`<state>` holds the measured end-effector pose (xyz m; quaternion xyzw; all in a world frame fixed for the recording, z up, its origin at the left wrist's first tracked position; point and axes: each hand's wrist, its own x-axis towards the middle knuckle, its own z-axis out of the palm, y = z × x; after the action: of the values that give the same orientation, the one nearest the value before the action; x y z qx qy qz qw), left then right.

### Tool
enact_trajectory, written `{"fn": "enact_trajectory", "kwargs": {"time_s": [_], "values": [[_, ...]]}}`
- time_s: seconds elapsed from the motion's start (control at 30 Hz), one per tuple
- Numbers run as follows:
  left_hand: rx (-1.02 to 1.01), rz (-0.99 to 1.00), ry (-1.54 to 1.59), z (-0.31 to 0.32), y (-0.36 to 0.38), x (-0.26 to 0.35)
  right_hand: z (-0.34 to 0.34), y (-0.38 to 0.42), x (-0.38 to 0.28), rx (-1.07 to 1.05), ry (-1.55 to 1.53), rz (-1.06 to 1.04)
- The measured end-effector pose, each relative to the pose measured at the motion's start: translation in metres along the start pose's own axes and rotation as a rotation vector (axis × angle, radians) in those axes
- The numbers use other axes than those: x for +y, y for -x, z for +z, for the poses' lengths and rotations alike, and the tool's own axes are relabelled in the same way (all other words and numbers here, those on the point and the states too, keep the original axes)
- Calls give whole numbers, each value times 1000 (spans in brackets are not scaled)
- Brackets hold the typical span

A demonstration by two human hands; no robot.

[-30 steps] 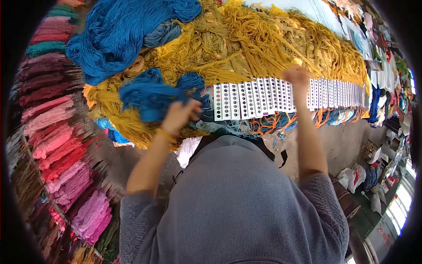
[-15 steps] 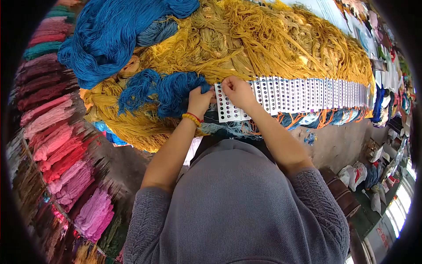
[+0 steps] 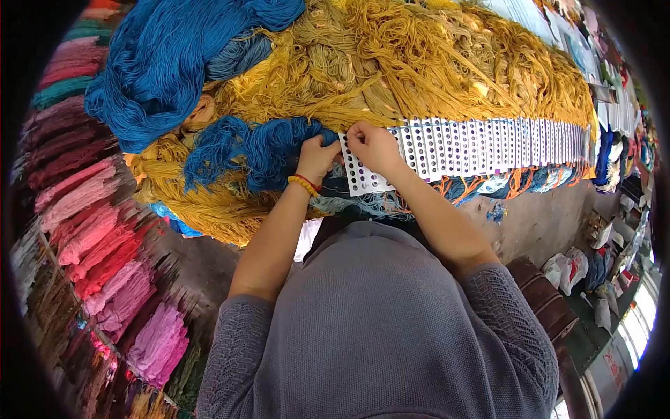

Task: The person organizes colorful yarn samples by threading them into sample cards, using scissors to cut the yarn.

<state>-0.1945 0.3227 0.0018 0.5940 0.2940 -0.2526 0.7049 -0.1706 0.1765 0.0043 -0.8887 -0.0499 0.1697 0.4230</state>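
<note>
One punched white card (image 3: 359,184), the leftmost of its row, is used as the reference. Its long axis is directed from the mustard yarn (image 3: 426,73) at its far end toward the person's body. The right hand (image 3: 375,149) is placed over its upper part and is therefore the nearer; the left hand (image 3: 318,159) is placed just beside its left edge. The blue yarn bundle (image 3: 269,155) is located to the card's left, against the left hand. The remaining cards (image 3: 481,150) are lined up to its right. The right fingers are curled, with the tips drawn close together; whether thread is pinched cannot be told. The left fingers are partly bent; their grip is hidden.
</note>
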Motion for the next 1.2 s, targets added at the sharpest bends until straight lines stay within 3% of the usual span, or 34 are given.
{"fn": "enact_trajectory", "kwargs": {"time_s": [0.73, 0.8, 0.87, 0.93, 1.07, 1.13, 1.2], "values": [[97, 130, -110, 3, 3, -5, 0, 4, -2, 18, 0, 14], [122, 258, -109, -3, 11, -2, -3, 6, 1, 45, -48, -44], [110, 198, -182, -18, 16, -3, 2, 6, 9, 79, -11, -95], [-115, 137, 334, -22, 26, 4, 6, 6, 11, 112, 26, -147], [-246, 134, 620, -26, 37, 17, 6, 6, 12, 125, 4, -144], [-183, 116, 591, -25, 38, 22, 5, 5, 11, 109, -28, -133], [-208, 281, 399, -32, 34, 21, 3, 5, 11, 81, -78, -101]]}}
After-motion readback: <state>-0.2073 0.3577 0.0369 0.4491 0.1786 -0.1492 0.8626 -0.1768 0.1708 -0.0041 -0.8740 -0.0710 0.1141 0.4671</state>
